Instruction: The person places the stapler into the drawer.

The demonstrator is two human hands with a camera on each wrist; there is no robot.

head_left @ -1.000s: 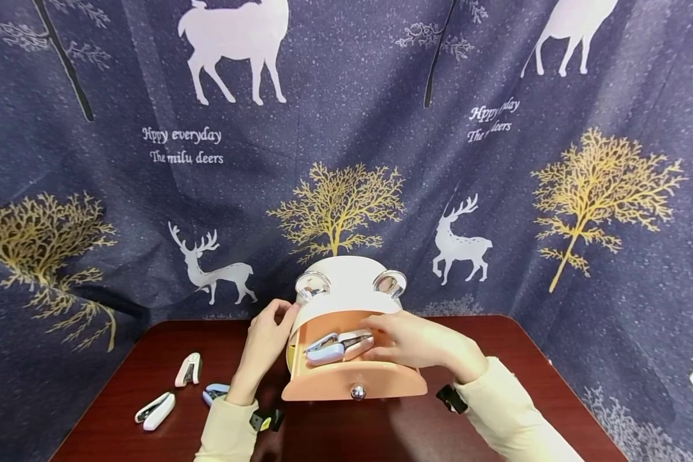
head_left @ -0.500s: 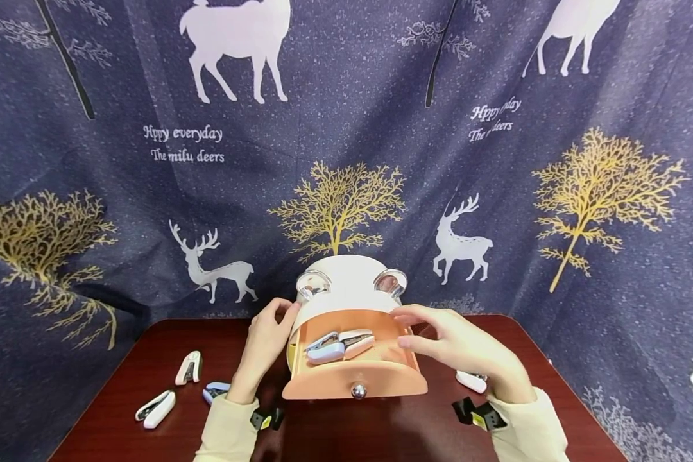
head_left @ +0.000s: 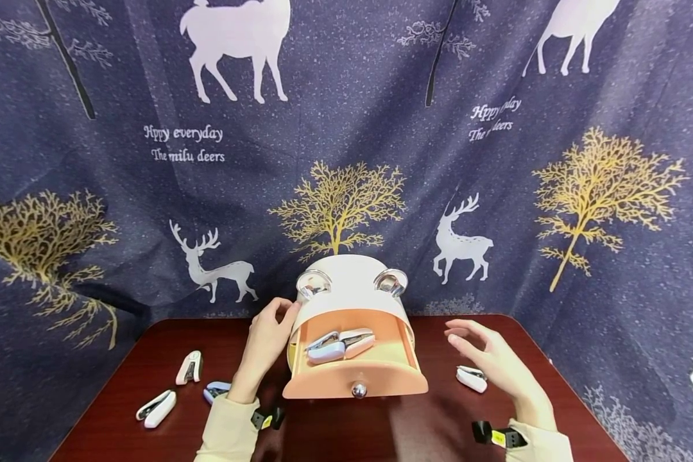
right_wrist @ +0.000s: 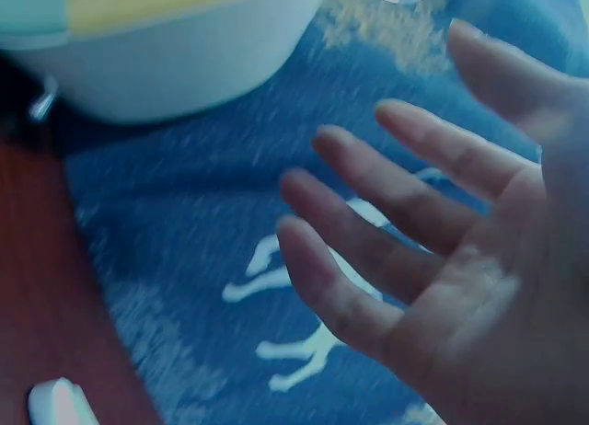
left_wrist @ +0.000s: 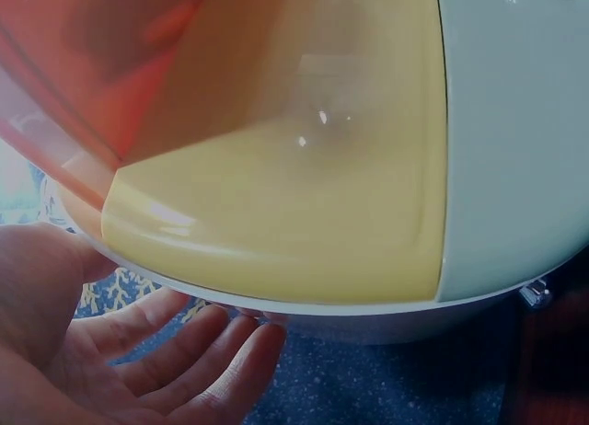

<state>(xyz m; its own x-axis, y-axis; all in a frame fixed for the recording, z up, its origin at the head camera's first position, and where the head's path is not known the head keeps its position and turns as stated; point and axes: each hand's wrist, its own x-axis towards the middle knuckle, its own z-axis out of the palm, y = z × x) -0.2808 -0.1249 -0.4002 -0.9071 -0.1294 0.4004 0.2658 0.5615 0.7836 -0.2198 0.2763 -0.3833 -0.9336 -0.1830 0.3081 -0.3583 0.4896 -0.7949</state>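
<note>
The right hand spreads its fingers, holding nothing, near the white stapler on the worktop, the left hand's bending loosely beside the case — if either bumped the drawer, the 2 staplers inside could slide.

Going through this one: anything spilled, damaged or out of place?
Nothing looks spilled or damaged. In the open drawer, a blue stapler and a pink-and-white stapler lie loose toward the left, but that seems ordinary. The one oddity is the lettering on the backdrop, which reads "Hppy everyday", apparently missing an a.
</note>
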